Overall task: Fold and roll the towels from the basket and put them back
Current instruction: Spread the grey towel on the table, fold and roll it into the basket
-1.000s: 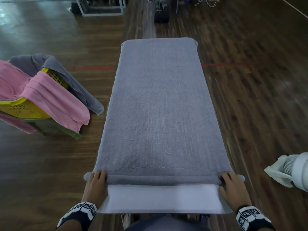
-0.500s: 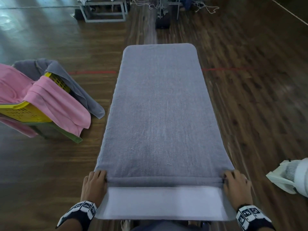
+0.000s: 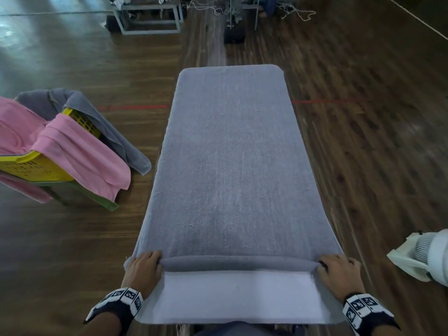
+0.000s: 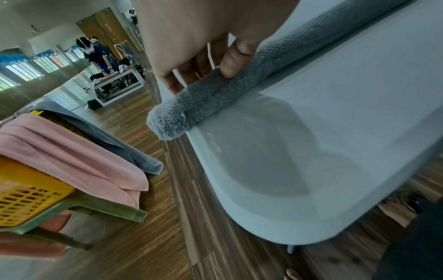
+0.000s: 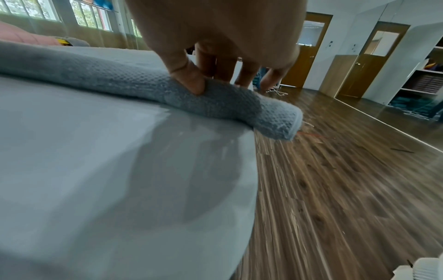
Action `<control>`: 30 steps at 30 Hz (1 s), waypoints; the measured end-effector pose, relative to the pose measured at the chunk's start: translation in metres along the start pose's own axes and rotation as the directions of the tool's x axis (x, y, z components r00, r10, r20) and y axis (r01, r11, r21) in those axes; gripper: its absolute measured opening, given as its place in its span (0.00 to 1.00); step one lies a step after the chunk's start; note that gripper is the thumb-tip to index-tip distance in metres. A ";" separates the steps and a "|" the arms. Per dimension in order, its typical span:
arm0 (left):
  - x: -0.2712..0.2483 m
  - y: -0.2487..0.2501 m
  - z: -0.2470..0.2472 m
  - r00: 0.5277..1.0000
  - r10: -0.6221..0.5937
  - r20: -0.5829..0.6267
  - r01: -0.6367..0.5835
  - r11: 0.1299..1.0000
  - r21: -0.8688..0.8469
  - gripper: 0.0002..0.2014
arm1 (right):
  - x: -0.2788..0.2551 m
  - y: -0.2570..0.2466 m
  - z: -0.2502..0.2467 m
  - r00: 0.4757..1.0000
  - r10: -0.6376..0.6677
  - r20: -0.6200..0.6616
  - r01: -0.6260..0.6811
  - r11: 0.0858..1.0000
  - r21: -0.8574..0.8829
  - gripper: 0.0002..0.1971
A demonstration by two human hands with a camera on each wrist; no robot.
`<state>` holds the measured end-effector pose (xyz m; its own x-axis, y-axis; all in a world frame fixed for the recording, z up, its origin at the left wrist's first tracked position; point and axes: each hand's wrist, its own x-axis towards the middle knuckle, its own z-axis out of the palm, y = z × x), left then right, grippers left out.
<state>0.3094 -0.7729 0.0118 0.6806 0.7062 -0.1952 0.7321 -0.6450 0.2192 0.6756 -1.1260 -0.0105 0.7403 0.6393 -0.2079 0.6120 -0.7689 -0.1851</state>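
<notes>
A long grey towel (image 3: 230,166) lies flat along a narrow white table (image 3: 237,297). Its near end is turned into a thin roll (image 3: 237,262) that runs across the table's width. My left hand (image 3: 145,265) grips the roll's left end, with the fingers over the top and the thumb (image 4: 231,62) behind the roll (image 4: 215,102). My right hand (image 3: 337,267) grips the right end the same way, its thumb (image 5: 189,77) pressed into the roll (image 5: 223,102). Both ends of the roll stick out slightly past the table's edges.
A yellow basket (image 3: 31,166) on a green stool stands to the left, draped with a pink towel (image 3: 80,154) and another grey towel (image 3: 116,139). At the right edge is a white fan (image 3: 426,255). Wooden floor surrounds the table; frames and cables stand far behind.
The roll has grown thicker and moved a little away from me, baring more white table in front of it. Both hands have gone forward with it.
</notes>
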 end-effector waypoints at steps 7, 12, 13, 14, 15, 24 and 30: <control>0.010 0.000 0.003 0.994 0.105 -0.033 -0.105 0.994 0.010 0.25 | 0.013 -0.002 -0.004 0.984 -0.115 -0.137 0.125 0.990 0.070 0.18; 0.010 -0.001 0.015 0.997 0.064 -0.031 -0.065 0.997 -0.048 0.22 | 0.014 0.001 0.001 0.988 -0.133 -0.074 0.139 0.987 0.083 0.24; 0.011 -0.003 0.017 0.998 0.055 -0.041 -0.057 0.997 -0.050 0.21 | 0.014 0.002 0.002 0.988 -0.133 -0.077 0.141 0.985 0.097 0.25; 0.012 -0.005 0.018 0.997 0.051 -0.049 -0.053 0.997 -0.055 0.20 | 0.016 0.003 0.004 0.988 -0.133 -0.081 0.141 0.984 0.106 0.25; 0.013 -0.006 0.018 0.997 0.048 -0.054 -0.051 0.997 -0.060 0.20 | 0.016 0.003 0.005 0.987 -0.130 -0.089 0.140 0.984 0.108 0.23; -0.013 -0.005 0.016 0.999 0.046 0.008 -0.045 0.996 -0.076 0.17 | -0.014 0.006 0.014 0.982 -0.104 -0.161 0.114 0.992 0.057 0.20; -0.040 -0.004 0.015 0.997 0.042 0.057 -0.040 0.998 -0.040 0.06 | -0.025 0.010 0.015 0.994 -0.029 -0.104 0.024 0.999 -0.047 0.12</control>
<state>0.2796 -0.8030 0.0047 0.7113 0.6606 -0.2402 0.7027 -0.6602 0.2652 0.6590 -1.1498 -0.0212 0.7474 0.6566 -0.1013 0.6419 -0.7530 -0.1450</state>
